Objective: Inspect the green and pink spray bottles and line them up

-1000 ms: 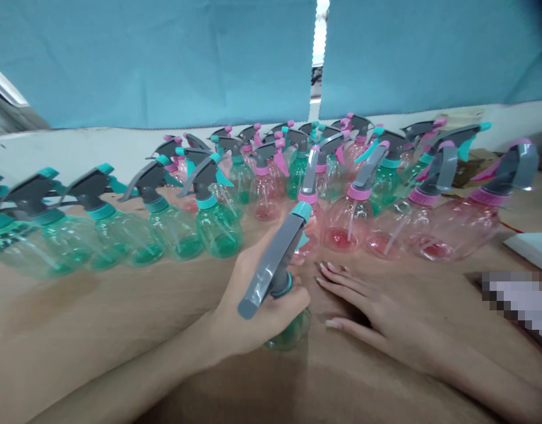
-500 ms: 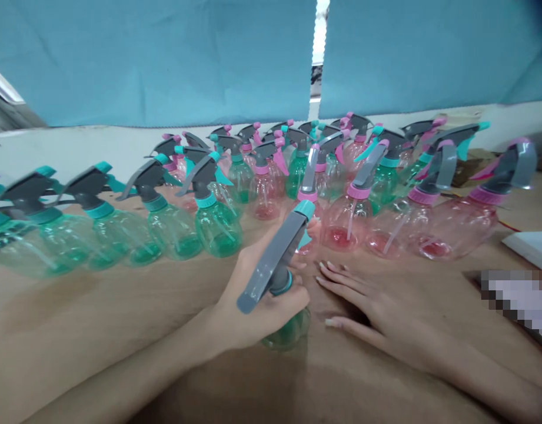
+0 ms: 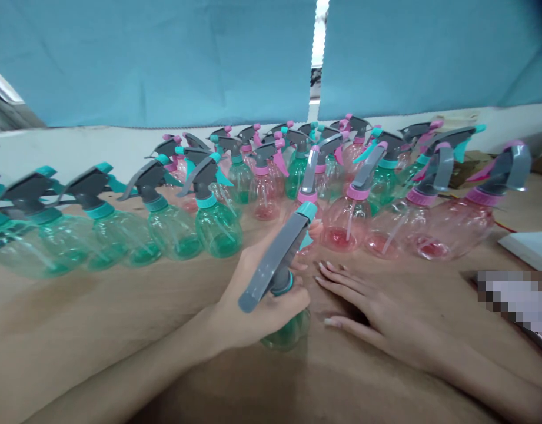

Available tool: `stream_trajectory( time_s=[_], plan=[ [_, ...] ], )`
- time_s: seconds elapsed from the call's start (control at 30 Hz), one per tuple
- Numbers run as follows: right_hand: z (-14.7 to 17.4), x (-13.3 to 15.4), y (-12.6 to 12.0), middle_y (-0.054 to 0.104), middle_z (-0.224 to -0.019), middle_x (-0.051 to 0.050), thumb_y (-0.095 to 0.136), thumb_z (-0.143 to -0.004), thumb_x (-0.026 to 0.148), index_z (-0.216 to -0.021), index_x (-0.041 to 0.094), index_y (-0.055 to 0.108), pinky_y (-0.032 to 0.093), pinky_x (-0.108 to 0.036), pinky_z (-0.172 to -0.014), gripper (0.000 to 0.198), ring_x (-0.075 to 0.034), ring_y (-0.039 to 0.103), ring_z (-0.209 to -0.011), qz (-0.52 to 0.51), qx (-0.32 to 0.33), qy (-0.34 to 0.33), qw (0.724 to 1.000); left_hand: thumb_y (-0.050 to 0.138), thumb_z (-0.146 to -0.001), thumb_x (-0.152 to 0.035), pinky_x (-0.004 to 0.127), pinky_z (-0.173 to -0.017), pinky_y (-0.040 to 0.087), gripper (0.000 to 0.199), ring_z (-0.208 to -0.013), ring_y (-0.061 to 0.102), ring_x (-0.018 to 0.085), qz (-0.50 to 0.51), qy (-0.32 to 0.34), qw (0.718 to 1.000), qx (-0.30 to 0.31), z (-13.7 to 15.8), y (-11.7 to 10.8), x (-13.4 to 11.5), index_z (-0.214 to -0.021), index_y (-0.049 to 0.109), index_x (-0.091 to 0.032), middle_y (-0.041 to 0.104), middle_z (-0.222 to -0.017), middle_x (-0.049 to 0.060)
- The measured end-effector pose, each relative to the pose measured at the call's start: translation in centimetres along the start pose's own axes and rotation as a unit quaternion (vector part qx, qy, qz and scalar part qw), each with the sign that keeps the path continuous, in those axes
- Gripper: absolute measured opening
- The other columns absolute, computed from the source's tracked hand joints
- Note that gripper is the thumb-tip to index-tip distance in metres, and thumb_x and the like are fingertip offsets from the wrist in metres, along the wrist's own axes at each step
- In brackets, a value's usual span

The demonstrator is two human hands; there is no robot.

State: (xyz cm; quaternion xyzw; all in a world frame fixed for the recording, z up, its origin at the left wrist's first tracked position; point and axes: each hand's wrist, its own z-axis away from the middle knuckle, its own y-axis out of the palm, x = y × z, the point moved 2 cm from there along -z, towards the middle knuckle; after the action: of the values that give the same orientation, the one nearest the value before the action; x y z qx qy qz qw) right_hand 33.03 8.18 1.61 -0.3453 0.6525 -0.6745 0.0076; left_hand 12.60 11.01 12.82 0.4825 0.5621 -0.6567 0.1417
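Note:
My left hand is wrapped round the neck of a green spray bottle, whose grey trigger head with a turquoise nozzle rises above the fingers. The bottle stands on the wooden table, its far side hidden by the hand. To its right my right hand rests on the tabletop, fingers stretched out, holding nothing. Beyond the left hand stands a green spray bottle with a turquoise collar. A pink spray bottle with a pink collar is just beyond the right fingertips.
Several green bottles line the left, and several pink ones the right. More mixed bottles crowd behind. A blue sheet hangs at the back. A white object and a blurred-out flat object lie at right.
Both hands and the held spray bottle stay almost where they were. The view has shifted very slightly, most noticeably at the right side.

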Motion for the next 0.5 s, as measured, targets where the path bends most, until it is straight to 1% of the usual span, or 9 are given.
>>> stream_trajectory(
  time_s=[0.1, 0.13, 0.2, 0.27, 0.33, 0.4, 0.5],
  plan=[
    [-0.06, 0.07, -0.02, 0.034, -0.152, -0.002, 0.050, -0.091, 0.052, -0.147, 0.030, 0.031, 0.031, -0.050, -0.112, 0.064, -0.027, 0.030, -0.140, -0.001, 0.004, 0.002, 1.000, 0.047, -0.064, -0.015, 0.023, -0.043, 0.037, 0.034, -0.048, 0.041, 0.011, 0.015, 0.006, 1.000, -0.005, -0.03, 0.03, 0.16, -0.098, 0.048, -0.021, 0.039, -0.060, -0.008],
    [-0.08, 0.10, -0.03, 0.034, -0.152, -0.002, 0.050, -0.091, 0.052, -0.147, 0.029, 0.031, 0.031, -0.050, -0.112, 0.064, -0.027, 0.029, -0.140, -0.001, 0.005, 0.002, 1.000, 0.047, -0.064, -0.014, 0.023, -0.044, 0.036, 0.035, -0.047, 0.038, 0.011, 0.020, 0.006, 1.000, -0.005, -0.04, 0.04, 0.20, -0.099, 0.048, -0.022, 0.035, -0.059, -0.008],
    [-0.11, 0.12, -0.05, 0.033, -0.153, -0.002, 0.050, -0.091, 0.053, -0.147, 0.029, 0.031, 0.031, -0.051, -0.112, 0.064, -0.027, 0.029, -0.140, 0.001, 0.006, 0.002, 1.000, 0.047, -0.064, -0.013, 0.024, -0.044, 0.035, 0.040, -0.046, 0.034, 0.011, 0.031, 0.009, 0.999, -0.001, -0.04, 0.07, 0.22, -0.103, 0.048, -0.022, 0.030, -0.058, -0.009],
    [-0.11, 0.12, -0.07, 0.033, -0.153, -0.003, 0.048, -0.091, 0.054, -0.147, 0.027, 0.032, 0.031, -0.050, -0.112, 0.064, -0.026, 0.029, -0.140, 0.008, 0.010, 0.003, 1.000, 0.047, -0.064, -0.014, 0.024, -0.043, 0.034, 0.039, -0.046, 0.033, 0.011, 0.031, 0.011, 0.999, 0.004, -0.06, 0.04, 0.15, -0.102, 0.049, -0.022, 0.027, -0.057, -0.009],
    [-0.08, 0.11, -0.07, 0.032, -0.153, -0.003, 0.046, -0.092, 0.054, -0.147, 0.025, 0.033, 0.031, -0.049, -0.112, 0.064, -0.025, 0.028, -0.140, 0.016, 0.016, 0.002, 1.000, 0.048, -0.064, -0.015, 0.023, -0.043, 0.035, 0.031, -0.045, 0.035, 0.011, 0.013, 0.010, 1.000, 0.008, -0.08, -0.07, 0.06, -0.093, 0.051, -0.023, 0.027, -0.055, -0.009],
    [-0.06, 0.11, -0.08, 0.032, -0.153, -0.003, 0.045, -0.092, 0.055, -0.147, 0.024, 0.033, 0.031, -0.049, -0.113, 0.064, -0.024, 0.028, -0.140, 0.022, 0.017, 0.001, 1.000, 0.048, -0.064, -0.017, 0.022, -0.043, 0.036, 0.024, -0.045, 0.039, 0.012, -0.010, 0.013, 1.000, 0.005, -0.08, -0.23, -0.01, -0.087, 0.052, -0.024, 0.029, -0.052, -0.009],
    [-0.05, 0.12, -0.05, 0.034, -0.152, -0.003, 0.047, -0.092, 0.054, -0.147, 0.025, 0.033, 0.031, -0.050, -0.112, 0.063, -0.026, 0.029, -0.140, 0.021, 0.009, -0.001, 1.000, 0.048, -0.066, -0.020, 0.023, -0.045, 0.039, 0.024, -0.046, 0.045, 0.013, -0.044, 0.015, 0.999, 0.006, 0.02, -0.37, 0.07, -0.089, 0.053, -0.026, 0.038, -0.051, -0.008]
  ],
)
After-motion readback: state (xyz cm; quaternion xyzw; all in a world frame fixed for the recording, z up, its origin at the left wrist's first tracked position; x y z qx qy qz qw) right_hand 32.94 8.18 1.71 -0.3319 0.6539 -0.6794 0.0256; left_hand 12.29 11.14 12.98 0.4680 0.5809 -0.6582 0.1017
